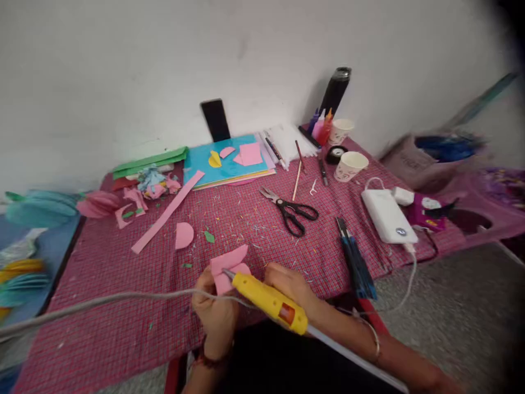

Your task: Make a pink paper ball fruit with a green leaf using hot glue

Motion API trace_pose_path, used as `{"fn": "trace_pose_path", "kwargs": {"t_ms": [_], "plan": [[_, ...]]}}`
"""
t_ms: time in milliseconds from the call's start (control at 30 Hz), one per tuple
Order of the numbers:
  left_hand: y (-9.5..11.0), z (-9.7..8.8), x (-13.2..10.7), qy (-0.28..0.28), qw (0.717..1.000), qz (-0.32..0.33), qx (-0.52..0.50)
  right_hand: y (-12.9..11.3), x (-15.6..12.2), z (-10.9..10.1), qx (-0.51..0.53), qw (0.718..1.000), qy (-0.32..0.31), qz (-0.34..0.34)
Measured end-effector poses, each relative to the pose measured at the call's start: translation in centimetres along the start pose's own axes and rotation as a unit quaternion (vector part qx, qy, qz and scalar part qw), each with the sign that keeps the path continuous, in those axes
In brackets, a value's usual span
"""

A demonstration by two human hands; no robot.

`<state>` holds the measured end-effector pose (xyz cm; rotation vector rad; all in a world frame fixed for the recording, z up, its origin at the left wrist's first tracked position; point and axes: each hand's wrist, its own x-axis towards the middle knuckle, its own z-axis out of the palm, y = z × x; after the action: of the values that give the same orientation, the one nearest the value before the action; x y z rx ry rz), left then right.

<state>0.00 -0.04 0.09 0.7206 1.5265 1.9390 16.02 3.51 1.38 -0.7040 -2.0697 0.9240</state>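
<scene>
My left hand (219, 314) is closed on pink folded paper (228, 258) near the front edge of the table. The paper has a rounded edge on one part, and its lower portion lies behind my fingers. My right hand (289, 282) grips a yellow hot glue gun (262, 295), whose metal tip touches or nearly touches the paper. A long whitish glue stick (353, 355) sticks out of its rear. A grey cable (123, 298) runs in from the left past my left hand. A pink half-round paper piece (184, 235) lies just beyond.
Black-handled scissors (289, 210) lie mid-table among paper scraps. Box cutters (356, 262) and a white power bank (388, 216) are on the right. Paper cups (350, 166), coloured sheets (221, 164) and a phone (215, 120) stand toward the wall. Folded paper ornaments (41, 208) sit left.
</scene>
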Motion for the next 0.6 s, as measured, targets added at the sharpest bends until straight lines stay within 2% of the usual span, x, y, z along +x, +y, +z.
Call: {"fn": "trace_pose_path", "kwargs": {"t_ms": [367, 600], "plan": [[0.8, 0.6, 0.1, 0.012, 0.999, 0.022, -0.036, -0.3, 0.2, -0.3, -0.017, 1.0, 0.015, 0.015], [2.5, 1.8, 0.5, 0.029, 0.996, 0.051, -0.064, -0.8, 0.4, -1.1, -0.03, 0.999, 0.01, 0.031]]}}
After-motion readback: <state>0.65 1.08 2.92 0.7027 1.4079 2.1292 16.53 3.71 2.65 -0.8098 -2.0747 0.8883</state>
